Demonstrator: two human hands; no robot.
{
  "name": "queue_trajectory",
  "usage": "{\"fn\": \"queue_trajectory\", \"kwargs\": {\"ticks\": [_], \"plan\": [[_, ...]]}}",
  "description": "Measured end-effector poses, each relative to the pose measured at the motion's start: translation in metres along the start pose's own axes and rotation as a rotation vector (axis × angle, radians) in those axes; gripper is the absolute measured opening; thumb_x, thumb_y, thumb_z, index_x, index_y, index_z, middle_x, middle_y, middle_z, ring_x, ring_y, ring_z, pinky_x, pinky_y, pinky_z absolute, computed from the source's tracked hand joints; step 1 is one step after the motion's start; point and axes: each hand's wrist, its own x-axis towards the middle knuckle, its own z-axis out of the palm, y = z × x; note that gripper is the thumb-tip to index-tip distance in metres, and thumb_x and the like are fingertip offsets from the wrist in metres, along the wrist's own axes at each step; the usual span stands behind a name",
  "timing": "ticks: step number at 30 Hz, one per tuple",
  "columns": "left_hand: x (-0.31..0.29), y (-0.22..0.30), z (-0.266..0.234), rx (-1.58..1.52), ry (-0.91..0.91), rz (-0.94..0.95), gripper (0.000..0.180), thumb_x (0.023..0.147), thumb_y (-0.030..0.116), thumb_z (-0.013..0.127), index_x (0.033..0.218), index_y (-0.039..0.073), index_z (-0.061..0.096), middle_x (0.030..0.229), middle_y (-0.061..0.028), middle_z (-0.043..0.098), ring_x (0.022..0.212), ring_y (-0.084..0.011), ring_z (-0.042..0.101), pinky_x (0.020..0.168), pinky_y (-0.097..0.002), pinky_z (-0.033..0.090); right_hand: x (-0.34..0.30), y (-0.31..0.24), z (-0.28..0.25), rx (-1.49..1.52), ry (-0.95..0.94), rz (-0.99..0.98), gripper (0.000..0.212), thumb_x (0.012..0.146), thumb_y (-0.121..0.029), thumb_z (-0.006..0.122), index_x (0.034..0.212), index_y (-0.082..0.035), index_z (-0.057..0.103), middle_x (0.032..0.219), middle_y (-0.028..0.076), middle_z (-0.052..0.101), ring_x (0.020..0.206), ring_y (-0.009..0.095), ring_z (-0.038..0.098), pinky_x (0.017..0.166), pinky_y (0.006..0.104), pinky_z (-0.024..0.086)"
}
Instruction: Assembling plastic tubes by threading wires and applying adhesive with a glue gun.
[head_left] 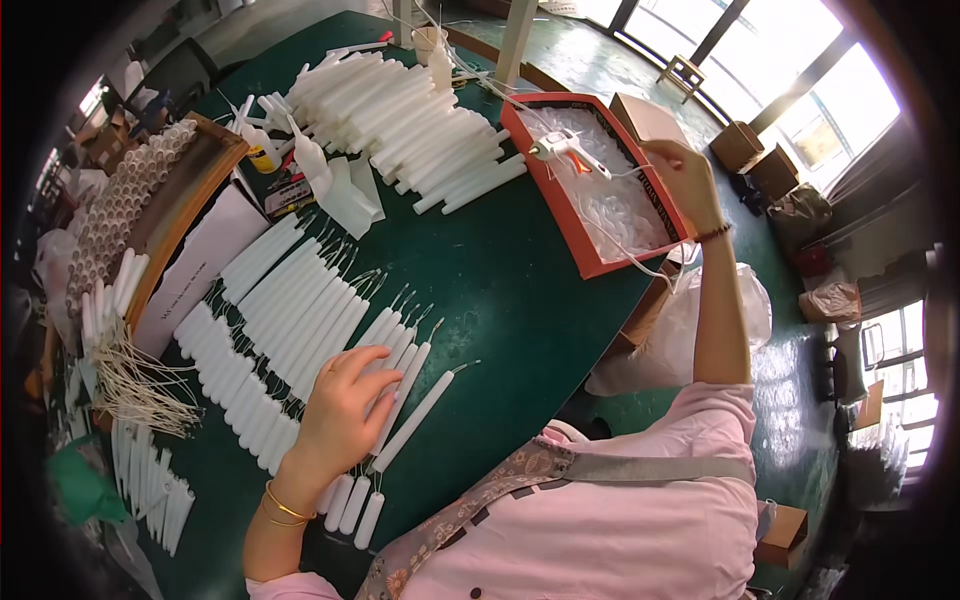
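White candles (300,320) with thin wicks lie in rows on the green table, and a shorter row lies nearer to me. My left hand (340,410) is over the right end of these rows, fingers bent and apart, touching or just above the candles. One candle (414,421) lies a little apart to the right of it. My right hand (683,185) is at the far right rim of a red box (560,215), its fingers curled together; what they hold is too small to make out. A white glue gun (570,153) rests across clear, glossy pieces (610,215) in that box.
A large pile of white sticks (400,120) covers the back of the table. A wooden-edged tray of tubes (130,200) stands at left, with a bundle of pale strings (150,390) before it. A yellow-labelled bottle (262,150) stands behind. Plastic bags (700,320) are beside the table.
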Motion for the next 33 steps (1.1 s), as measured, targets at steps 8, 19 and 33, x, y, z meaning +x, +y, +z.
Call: {"fn": "queue_trajectory", "kwargs": {"ticks": [8, 19, 33], "plan": [[-0.017, 0.032, 0.006, 0.063, 0.047, -0.007, 0.024, 0.087, 0.002, 0.076, 0.111, 0.003, 0.077, 0.133, -0.0142, 0.068, 0.126, -0.0362, 0.064, 0.108, -0.0461, 0.049, 0.086, 0.027, 0.092, -0.268, -0.82, 0.045, 0.068, 0.093, -0.068, 0.065, 0.097, -0.003, 0.082, 0.093, 0.018, 0.079, 0.086, 0.031, 0.073, 0.082, 0.0418, 0.056], [-0.001, 0.034, 0.033, -0.084, 0.052, -0.088, 0.018, 0.09, 0.003, 0.076, 0.108, 0.003, 0.077, 0.127, -0.0135, 0.071, 0.116, -0.0342, 0.069, 0.099, -0.0426, 0.055, 0.039, -0.047, 0.018, 0.272, -0.462, 0.18, 0.037, 0.101, -0.026, 0.073, 0.123, 0.003, 0.066, 0.088, 0.008, 0.073, 0.064, 0.012, 0.068, 0.059, 0.0271, 0.057], [0.209, 0.078, 0.166, 0.227, 0.1, 0.442, 0.037, 0.088, 0.017, 0.074, 0.123, 0.008, 0.063, 0.123, -0.0107, 0.064, 0.098, -0.0275, 0.071, 0.081, -0.0388, 0.056, -0.117, -0.024, -0.024, 1.063, 0.506, 0.424, 0.039, 0.11, -0.024, 0.06, 0.142, -0.001, 0.061, 0.099, 0.013, 0.072, 0.061, 0.013, 0.057, 0.055, 0.0257, 0.048]]}}
